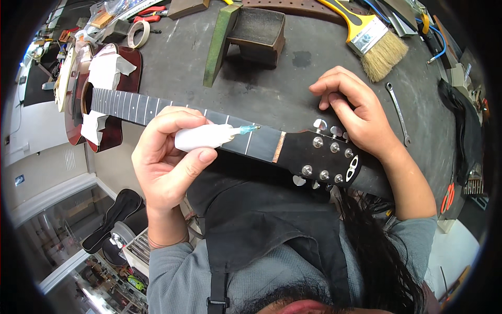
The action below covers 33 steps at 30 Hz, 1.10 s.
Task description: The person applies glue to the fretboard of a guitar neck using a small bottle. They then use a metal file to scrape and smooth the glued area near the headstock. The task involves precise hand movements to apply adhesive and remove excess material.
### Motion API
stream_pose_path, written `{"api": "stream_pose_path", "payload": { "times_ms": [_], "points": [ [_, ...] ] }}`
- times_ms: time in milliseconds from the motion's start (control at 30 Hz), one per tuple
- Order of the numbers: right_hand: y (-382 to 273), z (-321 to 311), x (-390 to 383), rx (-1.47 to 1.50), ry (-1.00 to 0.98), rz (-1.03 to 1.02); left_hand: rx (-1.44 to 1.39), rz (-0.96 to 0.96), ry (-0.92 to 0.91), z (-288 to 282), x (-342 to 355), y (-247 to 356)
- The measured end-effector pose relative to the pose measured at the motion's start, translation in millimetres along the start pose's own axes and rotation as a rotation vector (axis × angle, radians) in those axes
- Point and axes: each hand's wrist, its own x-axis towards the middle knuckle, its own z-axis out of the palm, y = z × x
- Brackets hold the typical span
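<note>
My left hand [166, 157] is closed around a small white squeeze bottle [201, 137] with a bluish narrow nozzle. Its tip points right, over the dark fretboard [183, 112] of a stringless acoustic guitar. A pale bare-wood strip [279, 147] crosses the neck where the fretboard meets the black headstock [329, 159], which carries metal tuners. My right hand [351, 107] is just beyond the headstock, fingers loosely bent and apart from the thumb, with nothing visible in it. White sheets [107, 68] cover parts of the reddish guitar body [130, 60] at left.
On the dark bench [172, 57] a green-sided block [222, 47] stands beyond the neck. A wide yellow-handled brush [384, 52] and a wrench [398, 112] lie to the right. A tape roll [138, 34] is near the guitar body. Red-handled scissors [447, 198] are at the right edge.
</note>
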Motion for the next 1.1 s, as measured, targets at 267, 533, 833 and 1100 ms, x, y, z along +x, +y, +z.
{"api": "stream_pose_path", "payload": {
  "times_ms": [267,533,833,1100],
  "points": [
    [-0.6,-1.1,-0.4,0.008,-0.020,0.008,0.320,0.240,-0.020,4.5,4.7,-2.7],
    [0.3,0.2,0.8,0.013,-0.028,0.001,0.440,0.297,-0.045,4.4,8.5,-5.3],
    [1.5,0.3,1.2,0.002,-0.028,-0.015,0.470,0.311,-0.064,5.5,11.6,-4.1],
    [0.7,-0.1,1.2,-0.006,-0.030,-0.022,0.482,0.319,-0.072,6.1,12.6,-3.9]
  ]
}}
